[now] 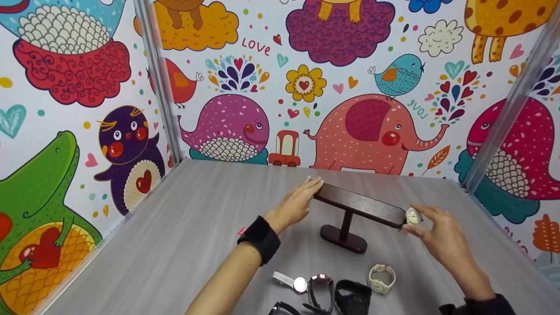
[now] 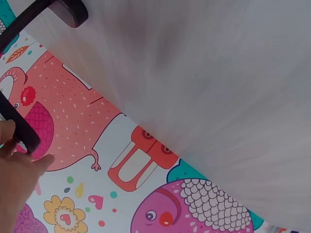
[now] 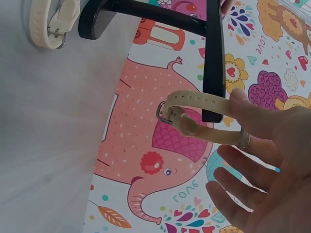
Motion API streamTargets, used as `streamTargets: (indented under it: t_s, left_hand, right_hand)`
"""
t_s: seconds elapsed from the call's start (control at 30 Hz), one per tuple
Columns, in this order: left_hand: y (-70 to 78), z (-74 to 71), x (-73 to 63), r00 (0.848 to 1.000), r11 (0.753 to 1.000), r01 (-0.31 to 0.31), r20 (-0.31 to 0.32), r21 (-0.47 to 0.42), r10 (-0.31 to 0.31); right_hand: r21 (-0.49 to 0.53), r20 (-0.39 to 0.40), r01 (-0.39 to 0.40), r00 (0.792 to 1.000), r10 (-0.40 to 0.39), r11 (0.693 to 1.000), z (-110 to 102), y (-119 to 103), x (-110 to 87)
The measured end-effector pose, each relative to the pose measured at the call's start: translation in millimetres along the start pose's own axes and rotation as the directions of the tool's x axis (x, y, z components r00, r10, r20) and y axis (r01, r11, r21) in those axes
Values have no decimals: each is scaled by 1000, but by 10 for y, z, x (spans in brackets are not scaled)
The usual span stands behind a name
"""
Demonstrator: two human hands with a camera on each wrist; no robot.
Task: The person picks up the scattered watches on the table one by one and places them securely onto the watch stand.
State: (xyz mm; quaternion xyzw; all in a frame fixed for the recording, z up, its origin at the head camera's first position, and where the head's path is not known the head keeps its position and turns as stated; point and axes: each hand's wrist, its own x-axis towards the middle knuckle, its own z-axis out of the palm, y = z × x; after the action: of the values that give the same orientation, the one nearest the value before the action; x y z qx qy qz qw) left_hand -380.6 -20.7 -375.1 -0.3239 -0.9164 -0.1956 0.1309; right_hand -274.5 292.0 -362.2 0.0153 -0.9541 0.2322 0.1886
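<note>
A dark wooden T-shaped watch stand stands on the grey table, its flat bar raised on a short post over an oval base. My left hand holds the bar's left end; the left wrist view shows the thumb and fingers about that bar end. At the other end, my right hand pinches a cream-strapped watch by its case between thumb and fingers. Its buckled strap forms a loop around the bar's right tip, the other fingers spread below.
Near the table's front lie a second cream watch, a chunky black watch, a dark-strapped watch, a white-strapped watch and another black watch. Cartoon-printed walls stand behind and at the sides.
</note>
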Motion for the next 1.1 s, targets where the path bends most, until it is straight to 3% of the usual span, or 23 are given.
streamTargets:
  t_s: [0.13, 0.4, 0.87, 1.1]
  left_hand:
    - [-27, 17, 14, 1000, 1000, -24, 4, 6, 24]
    - [-67, 58, -13, 999, 1000, -21, 32, -18, 22]
    - [-33, 143, -39, 999, 1000, -26, 37, -9, 26]
    - [-38, 138, -20, 1000, 1000, -19, 20, -22, 19]
  right_hand:
    - [18, 18, 22, 1000, -22, 1000, 29, 0, 46]
    - [35, 132, -16, 991, 11, 999, 70, 9, 117]
    - [85, 41, 161, 985, -165, 983, 110, 40, 109]
    - [91, 61, 191, 978, -197, 977, 94, 26, 191]
